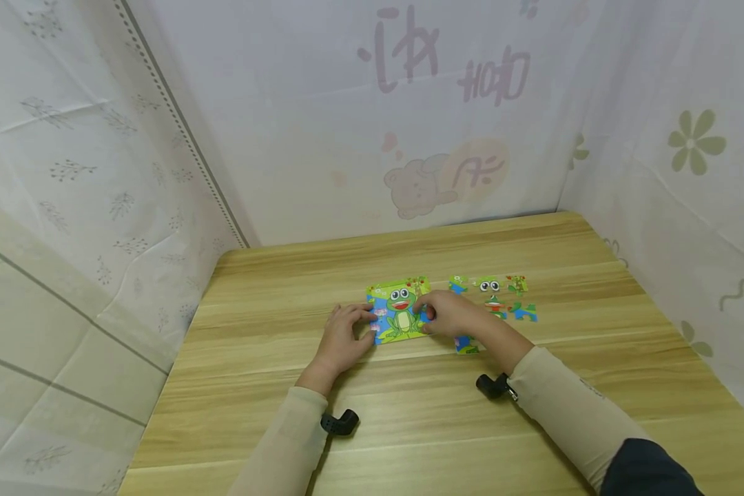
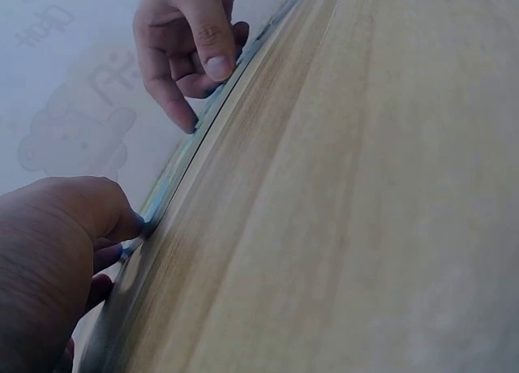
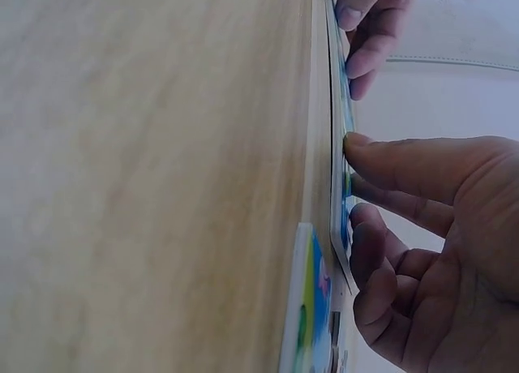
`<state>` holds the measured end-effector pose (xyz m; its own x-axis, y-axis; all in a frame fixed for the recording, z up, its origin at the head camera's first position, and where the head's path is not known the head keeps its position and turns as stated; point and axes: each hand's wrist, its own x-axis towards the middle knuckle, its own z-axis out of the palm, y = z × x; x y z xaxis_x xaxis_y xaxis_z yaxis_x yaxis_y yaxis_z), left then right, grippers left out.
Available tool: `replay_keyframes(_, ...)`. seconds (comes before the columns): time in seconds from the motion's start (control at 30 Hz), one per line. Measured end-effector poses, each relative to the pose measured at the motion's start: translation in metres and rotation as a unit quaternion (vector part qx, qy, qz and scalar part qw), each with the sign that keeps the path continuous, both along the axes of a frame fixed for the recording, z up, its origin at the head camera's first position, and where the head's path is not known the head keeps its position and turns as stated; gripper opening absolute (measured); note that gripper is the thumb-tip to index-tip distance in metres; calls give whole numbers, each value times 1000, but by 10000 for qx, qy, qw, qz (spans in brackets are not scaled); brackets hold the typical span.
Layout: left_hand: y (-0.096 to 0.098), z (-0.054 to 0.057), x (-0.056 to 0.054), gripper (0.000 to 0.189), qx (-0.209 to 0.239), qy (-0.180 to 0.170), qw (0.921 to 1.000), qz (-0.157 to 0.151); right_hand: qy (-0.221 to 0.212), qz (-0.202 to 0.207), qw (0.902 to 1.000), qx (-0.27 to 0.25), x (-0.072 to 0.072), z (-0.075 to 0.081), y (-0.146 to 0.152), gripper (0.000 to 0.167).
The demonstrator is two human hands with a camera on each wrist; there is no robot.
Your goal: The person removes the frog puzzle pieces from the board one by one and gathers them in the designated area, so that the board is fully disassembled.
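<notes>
A picture card of a green frog on blue (image 1: 404, 321) lies on the wooden table in front of me. At its left edge is my left hand (image 1: 346, 336), with the fingertips and thumb touching the card's border. My right hand (image 1: 449, 313) bends over the right edge. In the right wrist view the right thumb (image 3: 397, 166) and index finger reach the card with a gap between them, while the other fingers curl in. Spread to the right are loose frog puzzle pieces, among them an eyes piece (image 1: 489, 286) and a blue piece (image 1: 523, 312); the right hand and forearm partly hide others.
The wooden table (image 1: 254, 386) ends at a back edge against a printed curtain (image 1: 310, 151). More patterned cloth (image 1: 682, 227) hangs along the right side. Near each wrist sits a small black camera, the right one (image 1: 492, 386) close above the tabletop.
</notes>
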<state>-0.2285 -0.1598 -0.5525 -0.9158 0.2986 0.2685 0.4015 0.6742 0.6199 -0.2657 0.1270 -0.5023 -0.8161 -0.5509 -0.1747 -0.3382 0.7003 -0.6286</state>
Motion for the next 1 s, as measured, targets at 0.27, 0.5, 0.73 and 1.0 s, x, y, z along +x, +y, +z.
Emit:
replay_keyframes(0.27,0,-1,0,23,2,-66,10000,22,109,-53,9998,151,-1,1,-3,33)
replay_keyframes(0.5,0,0,0,23,-4,-64,10000,40,407,-228,9984,304,0,0,-2,33)
replay_keyframes(0.73,1,1,0,23,-26,15,10000,15,428,-122,9981,418,3,6,1,33)
replay_keyframes(1.0,1,-1,0,22,-123,79,9999,-36,381,91,9982,449,3,6,4,43)
